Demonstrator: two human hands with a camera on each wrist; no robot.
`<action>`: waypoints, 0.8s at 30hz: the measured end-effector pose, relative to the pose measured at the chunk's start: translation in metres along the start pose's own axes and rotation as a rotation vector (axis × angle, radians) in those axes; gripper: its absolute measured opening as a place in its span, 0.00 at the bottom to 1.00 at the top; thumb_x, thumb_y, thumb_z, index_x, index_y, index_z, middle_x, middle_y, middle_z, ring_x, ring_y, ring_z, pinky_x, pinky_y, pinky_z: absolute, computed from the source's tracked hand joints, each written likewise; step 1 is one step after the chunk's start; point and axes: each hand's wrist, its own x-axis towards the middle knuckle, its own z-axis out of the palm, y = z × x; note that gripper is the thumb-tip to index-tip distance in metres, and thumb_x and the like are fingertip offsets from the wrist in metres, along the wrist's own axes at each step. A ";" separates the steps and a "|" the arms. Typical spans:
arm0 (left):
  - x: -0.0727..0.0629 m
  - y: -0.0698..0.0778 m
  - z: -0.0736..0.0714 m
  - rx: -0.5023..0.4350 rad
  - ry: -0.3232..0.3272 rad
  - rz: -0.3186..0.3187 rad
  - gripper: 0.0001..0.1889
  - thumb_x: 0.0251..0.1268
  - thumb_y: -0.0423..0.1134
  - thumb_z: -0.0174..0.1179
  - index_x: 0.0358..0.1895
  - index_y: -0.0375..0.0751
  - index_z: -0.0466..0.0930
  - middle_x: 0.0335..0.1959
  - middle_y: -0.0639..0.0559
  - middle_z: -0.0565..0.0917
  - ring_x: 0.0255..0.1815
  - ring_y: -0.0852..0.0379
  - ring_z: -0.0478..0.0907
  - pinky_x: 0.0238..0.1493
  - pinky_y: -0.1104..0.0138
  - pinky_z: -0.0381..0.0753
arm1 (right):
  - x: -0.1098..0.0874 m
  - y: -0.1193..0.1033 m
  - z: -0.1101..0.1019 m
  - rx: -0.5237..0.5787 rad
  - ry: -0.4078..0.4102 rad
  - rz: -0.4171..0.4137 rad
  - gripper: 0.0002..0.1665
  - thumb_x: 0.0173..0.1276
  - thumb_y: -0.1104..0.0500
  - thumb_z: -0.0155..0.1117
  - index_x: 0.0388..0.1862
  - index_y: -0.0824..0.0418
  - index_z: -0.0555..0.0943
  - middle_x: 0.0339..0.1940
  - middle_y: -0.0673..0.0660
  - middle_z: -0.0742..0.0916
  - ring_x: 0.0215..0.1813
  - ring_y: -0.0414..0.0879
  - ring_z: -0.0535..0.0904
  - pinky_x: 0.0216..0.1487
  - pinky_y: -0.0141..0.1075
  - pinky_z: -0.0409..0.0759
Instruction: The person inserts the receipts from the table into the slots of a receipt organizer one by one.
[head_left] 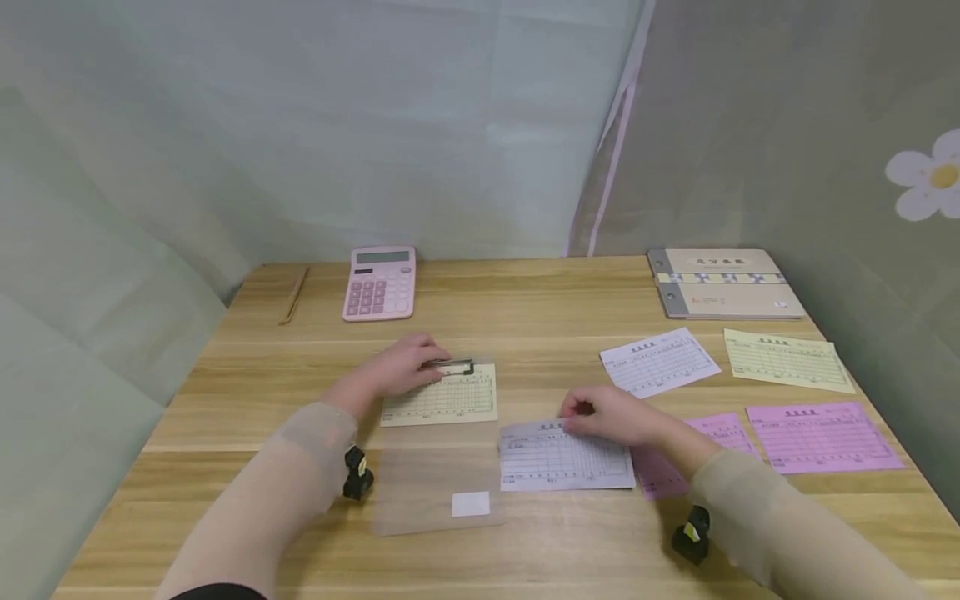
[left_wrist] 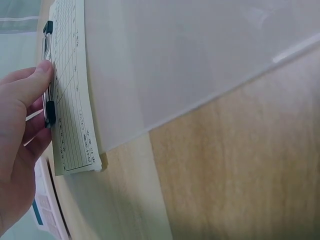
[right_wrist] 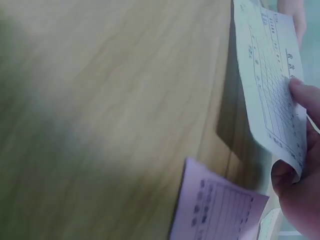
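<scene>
A see-through clipboard (head_left: 427,483) lies on the table, a small white label (head_left: 471,504) near its lower edge. My left hand (head_left: 405,367) grips the metal clip (left_wrist: 48,75) at its top, thumb on one side and fingers behind. Under that clip sits a pale yellow printed form (head_left: 442,402). To the right, my right hand (head_left: 615,415) pinches a white printed form (head_left: 566,458) by its top edge between thumb and fingers. In the right wrist view this form is raised off the table and bends at the near corner.
A pink calculator (head_left: 381,283) and a thin brown stick (head_left: 295,296) lie at the back left. At the back right is a bound ledger (head_left: 727,287). Before it are a white form (head_left: 660,362), a yellow form (head_left: 787,360) and pink forms (head_left: 825,437), one partly beneath my right forearm.
</scene>
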 end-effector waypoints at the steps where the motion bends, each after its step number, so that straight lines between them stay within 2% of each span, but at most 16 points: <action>1: -0.001 0.000 0.000 0.003 0.000 -0.003 0.18 0.65 0.42 0.58 0.57 0.42 0.76 0.46 0.49 0.75 0.46 0.53 0.72 0.51 0.58 0.73 | 0.001 -0.001 0.000 0.005 0.004 0.005 0.03 0.64 0.53 0.64 0.34 0.49 0.78 0.33 0.44 0.82 0.38 0.42 0.77 0.44 0.40 0.74; 9: -0.006 -0.001 -0.003 0.003 -0.001 -0.019 0.19 0.65 0.42 0.58 0.58 0.42 0.76 0.45 0.49 0.75 0.45 0.53 0.72 0.50 0.58 0.73 | 0.006 -0.009 -0.010 0.030 0.002 0.020 0.05 0.63 0.50 0.64 0.35 0.49 0.80 0.34 0.44 0.83 0.39 0.43 0.77 0.46 0.42 0.73; 13: -0.007 -0.002 -0.003 0.011 0.004 -0.016 0.19 0.65 0.43 0.58 0.58 0.42 0.76 0.45 0.49 0.75 0.45 0.54 0.72 0.50 0.58 0.73 | 0.008 -0.012 -0.018 0.051 0.006 0.019 0.07 0.63 0.50 0.64 0.36 0.50 0.80 0.33 0.46 0.83 0.39 0.44 0.76 0.44 0.41 0.73; 19: -0.009 -0.002 -0.003 0.020 0.007 -0.017 0.19 0.65 0.43 0.59 0.57 0.42 0.76 0.44 0.49 0.75 0.44 0.54 0.72 0.49 0.59 0.74 | 0.013 -0.015 -0.024 0.122 0.007 -0.008 0.08 0.63 0.52 0.64 0.36 0.55 0.80 0.34 0.50 0.82 0.39 0.47 0.75 0.42 0.40 0.74; 24: -0.009 -0.002 -0.002 0.018 0.007 -0.022 0.19 0.65 0.43 0.59 0.58 0.43 0.76 0.45 0.49 0.76 0.45 0.54 0.73 0.50 0.59 0.74 | 0.022 -0.021 -0.020 0.153 0.008 -0.036 0.08 0.63 0.54 0.65 0.35 0.57 0.80 0.32 0.51 0.82 0.38 0.47 0.75 0.40 0.39 0.74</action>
